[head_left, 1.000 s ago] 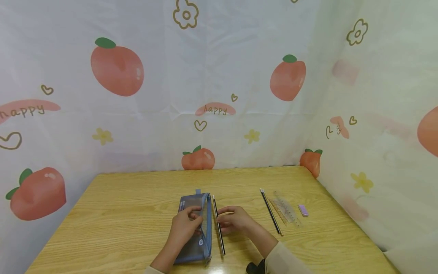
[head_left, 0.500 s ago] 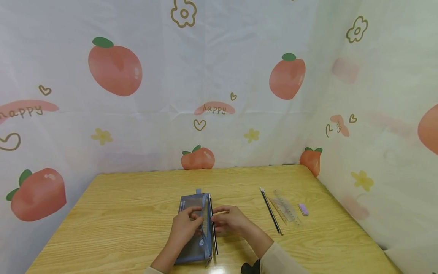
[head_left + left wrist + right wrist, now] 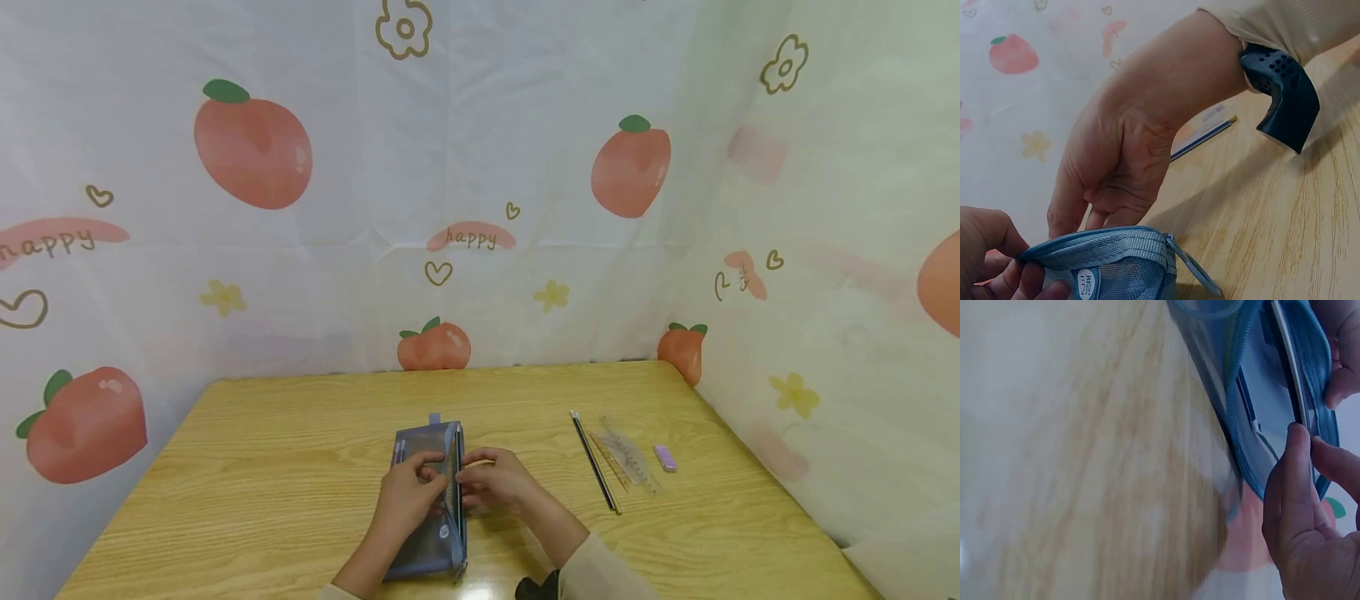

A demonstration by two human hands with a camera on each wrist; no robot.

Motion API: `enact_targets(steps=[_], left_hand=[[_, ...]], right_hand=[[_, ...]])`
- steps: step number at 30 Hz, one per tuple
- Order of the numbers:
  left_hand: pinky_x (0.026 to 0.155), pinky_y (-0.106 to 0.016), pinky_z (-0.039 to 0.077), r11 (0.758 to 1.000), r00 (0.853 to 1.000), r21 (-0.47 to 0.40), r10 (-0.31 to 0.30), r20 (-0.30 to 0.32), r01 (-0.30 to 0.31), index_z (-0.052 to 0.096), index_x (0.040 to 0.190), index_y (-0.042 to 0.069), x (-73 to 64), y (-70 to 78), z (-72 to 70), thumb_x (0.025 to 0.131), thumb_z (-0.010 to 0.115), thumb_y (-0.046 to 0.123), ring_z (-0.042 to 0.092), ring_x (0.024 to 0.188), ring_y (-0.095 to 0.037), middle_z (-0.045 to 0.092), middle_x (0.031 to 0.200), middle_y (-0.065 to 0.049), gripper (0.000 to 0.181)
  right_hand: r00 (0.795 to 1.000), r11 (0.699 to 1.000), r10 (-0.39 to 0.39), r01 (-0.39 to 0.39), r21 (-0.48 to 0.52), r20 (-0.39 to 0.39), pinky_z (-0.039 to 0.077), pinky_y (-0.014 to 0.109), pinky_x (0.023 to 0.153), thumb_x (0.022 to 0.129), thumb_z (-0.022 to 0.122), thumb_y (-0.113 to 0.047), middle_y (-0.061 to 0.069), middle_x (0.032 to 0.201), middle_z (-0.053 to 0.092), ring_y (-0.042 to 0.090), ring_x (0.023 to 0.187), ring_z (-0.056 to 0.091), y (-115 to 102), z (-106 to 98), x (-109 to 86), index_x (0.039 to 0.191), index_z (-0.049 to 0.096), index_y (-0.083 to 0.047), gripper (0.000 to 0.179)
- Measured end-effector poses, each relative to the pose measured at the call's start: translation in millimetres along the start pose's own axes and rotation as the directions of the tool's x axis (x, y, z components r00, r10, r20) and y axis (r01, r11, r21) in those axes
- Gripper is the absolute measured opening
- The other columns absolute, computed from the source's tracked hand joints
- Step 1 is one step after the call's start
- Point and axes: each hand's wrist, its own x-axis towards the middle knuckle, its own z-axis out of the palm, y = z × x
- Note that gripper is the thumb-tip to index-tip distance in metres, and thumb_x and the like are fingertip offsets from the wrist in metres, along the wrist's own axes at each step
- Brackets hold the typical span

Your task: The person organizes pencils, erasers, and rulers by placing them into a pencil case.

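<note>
A blue-grey mesh pencil case (image 3: pixel 420 557) lies lengthwise on the table, unzipped along its right side. My left hand (image 3: pixel 408 493) pinches the edge of its opening and draws the side outward; in the left wrist view the fingertips (image 3: pixel 1032 278) grip the fabric near a round white label. Between thumb and fingers my right hand (image 3: pixel 497 478) holds a dark pencil (image 3: pixel 1286 353) with a pale stripe. Most of that pencil lies inside the opening, level with the zipper edge. Another slim dark pen-like item (image 3: pixel 1246 394) shows within the case.
To the right lie dark pencils (image 3: pixel 592 461), clear rulers (image 3: pixel 630 454) and a purple eraser (image 3: pixel 665 457). The wooden table (image 3: pixel 255 467) meets a peach-printed curtain (image 3: pixel 480 167) at the back and right. A dark camera mount (image 3: pixel 1288 94) sits on my right wrist.
My right hand has moved left with the pencil, from beside the pencil case into its opening. The left hand has kept its grip on the edge, almost still.
</note>
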Motion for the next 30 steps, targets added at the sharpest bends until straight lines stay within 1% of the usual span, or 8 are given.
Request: enact_targets(steps=[6,14,17,19,22,24,27,30], left_hand=[[0.052,-0.030,0.061,1.000,1.000,0.011,-0.004,0.011,0.003,0.063,0.121,-0.006,-0.1,-0.9,0.9,0.078,0.063,0.005,0.059,0.057,-0.013,0.063,0.078,-0.006,0.044],[0.051,-0.030,0.061,1.000,1.000,0.016,0.003,0.014,-0.003,0.064,0.120,-0.006,-0.9,-0.8,0.7,0.078,0.063,0.004,0.060,0.055,-0.013,0.062,0.078,-0.006,0.044],[0.051,-0.031,0.061,1.000,1.000,0.012,0.001,0.011,-0.001,0.064,0.120,-0.006,-0.8,-0.6,0.8,0.077,0.061,0.003,0.060,0.056,-0.013,0.062,0.077,-0.006,0.044],[0.051,-0.031,0.061,1.000,1.000,0.012,-0.001,0.006,0.001,0.064,0.120,-0.006,-0.7,-0.5,1.0,0.077,0.061,0.003,0.060,0.057,-0.013,0.062,0.077,-0.006,0.044],[0.051,-0.032,0.061,1.000,1.000,0.010,-0.005,-0.001,0.005,0.064,0.120,-0.006,-0.4,-0.4,1.2,0.076,0.060,0.002,0.060,0.057,-0.013,0.061,0.078,-0.006,0.044],[0.051,-0.032,0.061,1.000,1.000,0.010,-0.007,-0.004,0.008,0.063,0.120,-0.006,-0.3,-0.2,1.2,0.076,0.060,0.002,0.060,0.057,-0.013,0.061,0.078,-0.006,0.045],[0.051,-0.032,0.061,1.000,1.000,0.008,-0.008,-0.005,0.008,0.063,0.121,-0.007,-0.3,0.0,0.8,0.076,0.060,0.002,0.060,0.057,-0.013,0.061,0.079,-0.007,0.045],[0.052,-0.031,0.061,1.000,1.000,0.009,-0.005,-0.007,0.005,0.063,0.121,-0.007,-0.4,0.3,0.0,0.076,0.060,0.001,0.060,0.058,-0.013,0.061,0.079,-0.007,0.045]], right_hand=[[1.000,0.999,-0.025,0.025,-0.031,-0.007,0.064,0.032,0.066,0.087,0.066,0.000,0.005,0.081,0.069,0.013,0.068,0.067,3.2,3.3,0.4,0.116,0.059,0.008,0.031],[0.999,0.998,-0.035,0.034,-0.046,-0.025,0.064,0.035,0.067,0.088,0.066,-0.001,0.011,0.086,0.071,0.015,0.068,0.067,3.7,5.2,-1.5,0.118,0.058,0.011,0.033],[0.997,0.993,-0.066,0.062,-0.098,-0.044,0.064,0.038,0.065,0.088,0.065,-0.001,0.015,0.090,0.071,0.016,0.068,0.066,4.1,0.8,-2.4,0.116,0.059,0.013,0.032],[0.993,0.983,-0.098,0.087,-0.161,-0.061,0.064,0.038,0.064,0.088,0.066,-0.001,0.017,0.090,0.071,0.017,0.069,0.067,3.1,-4.7,-3.9,0.113,0.061,0.013,0.029],[0.985,0.952,-0.152,0.125,-0.280,-0.079,0.062,0.036,0.060,0.087,0.066,-0.001,0.017,0.088,0.071,0.019,0.068,0.067,0.0,-17.7,-7.5,0.107,0.062,0.013,0.025],[0.980,0.925,-0.173,0.129,-0.356,-0.095,0.059,0.034,0.056,0.087,0.067,-0.002,0.015,0.086,0.070,0.020,0.066,0.065,-4.2,-28.6,-10.8,0.106,0.062,0.012,0.024],[0.969,0.870,-0.201,0.111,-0.481,-0.141,0.057,0.032,0.054,0.087,0.068,-0.003,0.013,0.085,0.069,0.020,0.065,0.064,-11.6,-48.6,-15.5,0.106,0.064,0.009,0.024],[0.950,0.814,-0.222,0.056,-0.579,-0.221,0.060,0.034,0.055,0.086,0.069,-0.004,0.012,0.085,0.068,0.022,0.065,0.066,-18.6,-70.7,-18.9,0.106,0.066,0.007,0.023]])
